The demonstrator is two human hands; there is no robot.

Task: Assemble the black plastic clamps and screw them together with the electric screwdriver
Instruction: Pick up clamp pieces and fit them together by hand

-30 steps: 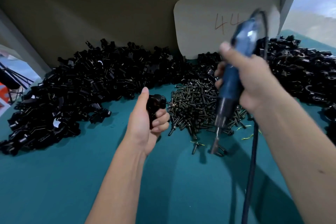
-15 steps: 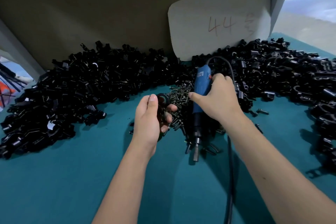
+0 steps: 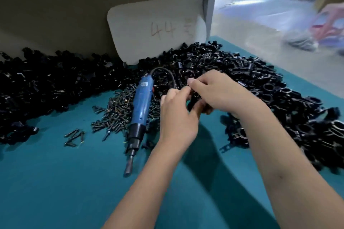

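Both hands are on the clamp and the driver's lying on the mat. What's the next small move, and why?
Probably seat a screw: both the left hand and right hand grip the black plastic clamp, while the blue electric screwdriver lies released across the dark screw pile. Then the right hand retakes the screwdriver.

A teal table cover (image 3: 55, 182) is noted beneath glossy black clamp parts (image 3: 55, 83) and dark screws (image 3: 115, 109), with a blue-bodied, black-nosed electric screwdriver (image 3: 140, 106) and a beige card (image 3: 154, 29) marked "44" in reddish-brown.
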